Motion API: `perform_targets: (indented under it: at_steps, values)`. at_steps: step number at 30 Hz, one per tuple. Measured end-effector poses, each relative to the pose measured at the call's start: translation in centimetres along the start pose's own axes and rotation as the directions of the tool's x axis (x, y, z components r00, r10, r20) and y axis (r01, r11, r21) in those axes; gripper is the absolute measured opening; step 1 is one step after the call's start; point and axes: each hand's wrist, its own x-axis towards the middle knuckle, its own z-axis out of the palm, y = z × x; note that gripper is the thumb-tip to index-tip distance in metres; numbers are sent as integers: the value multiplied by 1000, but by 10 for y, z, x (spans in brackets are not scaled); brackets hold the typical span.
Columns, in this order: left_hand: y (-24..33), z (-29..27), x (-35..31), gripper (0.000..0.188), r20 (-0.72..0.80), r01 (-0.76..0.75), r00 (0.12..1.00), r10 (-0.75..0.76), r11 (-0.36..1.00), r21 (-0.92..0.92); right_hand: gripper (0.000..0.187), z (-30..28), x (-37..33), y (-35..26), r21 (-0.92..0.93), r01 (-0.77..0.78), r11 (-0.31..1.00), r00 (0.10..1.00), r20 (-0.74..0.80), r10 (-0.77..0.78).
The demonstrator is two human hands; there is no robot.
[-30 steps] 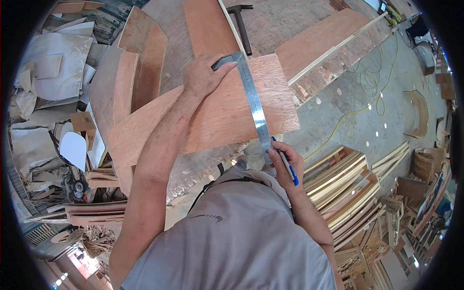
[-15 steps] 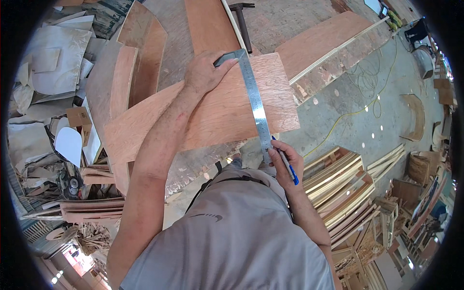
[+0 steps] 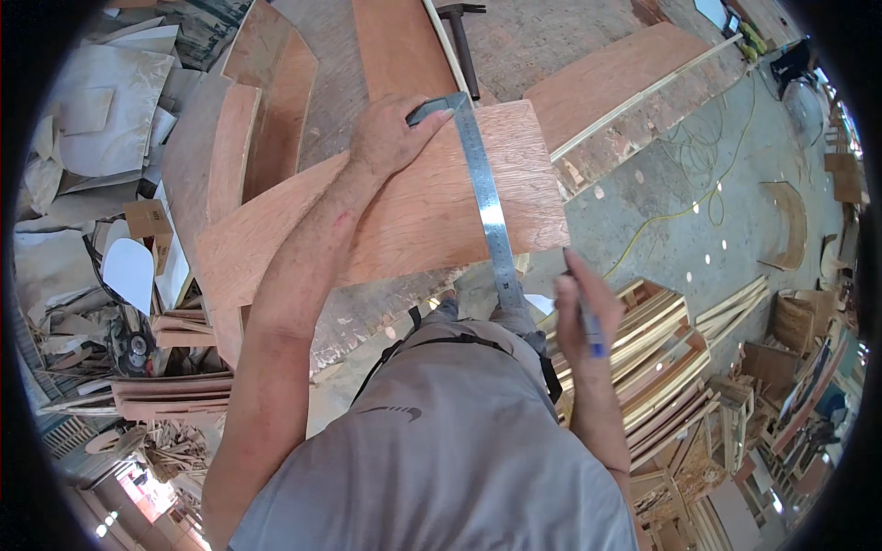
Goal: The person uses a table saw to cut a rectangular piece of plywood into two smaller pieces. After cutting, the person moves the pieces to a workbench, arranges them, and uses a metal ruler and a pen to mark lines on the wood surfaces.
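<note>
A curved plywood piece [image 3: 413, 220] lies across the work surface in front of me. My left hand [image 3: 386, 138] is closed at its far edge, with fingers and thumb on the stock of a steel try square [image 3: 486, 197]. The blade runs across the plywood and sticks out past the near edge. Just off the plywood's near right corner is my right hand [image 3: 588, 317], smeared by motion. It is closed around a blue and white pen [image 3: 592, 332], whose dark tip points away from me, near the corner.
A hammer [image 3: 466, 53] lies on the work surface beyond the square. A curved plywood box [image 3: 280, 119] stands at the left, another board [image 3: 616, 78] at the far right. Stacked wooden frames [image 3: 643, 340] stand on the floor by my right arm. A yellow cord [image 3: 648, 225] trails behind them.
My right hand has left the blade's near end and moved right with the pen, turning its tip away from me. My left hand and the square have stayed in place.
</note>
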Motion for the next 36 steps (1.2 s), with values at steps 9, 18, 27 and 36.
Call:
perform_targets:
  at_steps: [9,18,27,36]
  values:
    - [6,4,7,44,6,-19,1000,20,999,-38,26,62,169,-10,172,-44,984,997,66,33]
    - [1,4,2,44,-40,-48,998,47,999,-11,27,80,195,-1,3,-42,999,989,144,42]
    - [5,3,3,47,-21,-36,999,36,999,1,26,81,199,5,23,13,1000,978,209,-18]
    - [1,6,3,48,-39,-54,998,55,998,25,17,54,158,-4,-19,33,999,968,248,-28]
